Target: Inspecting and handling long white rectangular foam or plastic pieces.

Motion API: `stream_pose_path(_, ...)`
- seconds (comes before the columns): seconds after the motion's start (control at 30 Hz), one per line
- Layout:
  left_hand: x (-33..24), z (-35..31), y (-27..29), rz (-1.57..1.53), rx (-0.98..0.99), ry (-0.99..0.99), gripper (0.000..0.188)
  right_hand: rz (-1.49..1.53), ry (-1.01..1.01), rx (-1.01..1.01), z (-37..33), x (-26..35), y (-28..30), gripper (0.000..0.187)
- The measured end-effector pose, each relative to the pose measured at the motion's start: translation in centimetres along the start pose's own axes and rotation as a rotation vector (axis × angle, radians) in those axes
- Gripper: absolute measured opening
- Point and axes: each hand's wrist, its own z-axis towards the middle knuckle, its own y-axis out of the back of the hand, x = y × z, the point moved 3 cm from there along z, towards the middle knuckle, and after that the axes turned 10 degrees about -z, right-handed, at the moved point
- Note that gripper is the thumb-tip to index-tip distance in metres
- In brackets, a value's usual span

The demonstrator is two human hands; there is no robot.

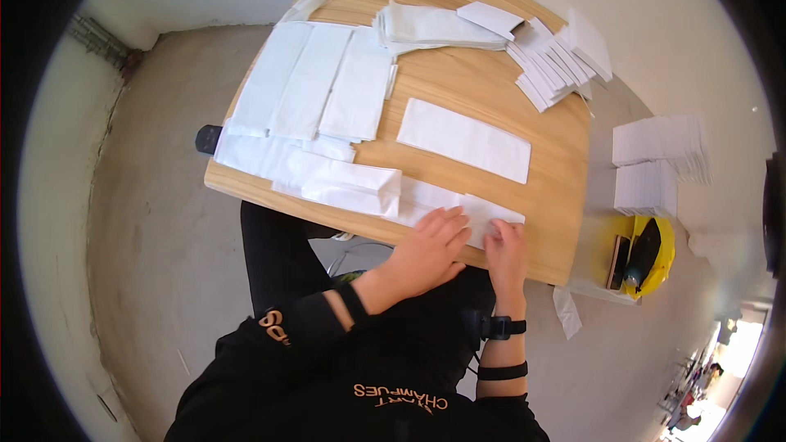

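Note:
A long white folded sheet (479, 213) lies along the table's near edge, and both my hands are on it. My left hand (430, 252) rests on it with the fingers stretched out flat. Close beside, at the sheet's right end, my right hand (508, 255) has curled fingers that seem to pinch its near edge; the fingertips are partly hidden. Left of my hands, a creased, puffed-up white sleeve (348, 187) overlaps the sheet. Farther off, a flat white rectangular piece (464, 140) lies by itself.
Several long white sheets (304, 86) cover the wooden table's (458, 82) left side. At the back are a white stack (438, 26) and fanned white folded cards (553, 65). White stacks (655, 155) and a yellow bag (659, 258) with dark items stand right of the table.

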Motion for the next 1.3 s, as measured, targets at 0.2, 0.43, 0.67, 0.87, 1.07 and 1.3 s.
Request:
stream_pose_path(0.2,7.3,-8.0,11.8,0.159,-0.571,0.466,0.038,0.047,-0.106,-0.084,-0.7,1.4,1.8,0.022)
stream_pose_path(0.43,13.9,-14.3,13.0,0.384,-0.684,0.876,0.039,0.058,-0.102,-0.093,-2.3,2.0,1.9,0.021)
stream_pose_path(0.67,13.5,-13.2,12.6,0.259,-0.786,0.817,0.018,0.117,-0.089,-0.091,-3.4,2.7,2.2,0.020)
stream_pose_path(0.87,3.4,-5.9,14.1,-0.226,-0.810,0.245,0.014,0.357,0.088,-0.004,-3.3,8.8,3.1,0.040)
stream_pose_path(1.07,-4.8,-0.3,9.0,-0.323,-0.596,-0.007,0.022,0.243,0.217,-0.302,-2.5,13.9,1.6,0.050)
stream_pose_path(1.3,-6.5,0.2,5.9,-0.409,-0.314,-0.237,0.050,0.944,-0.311,-0.302,-2.8,6.1,-0.9,0.042)
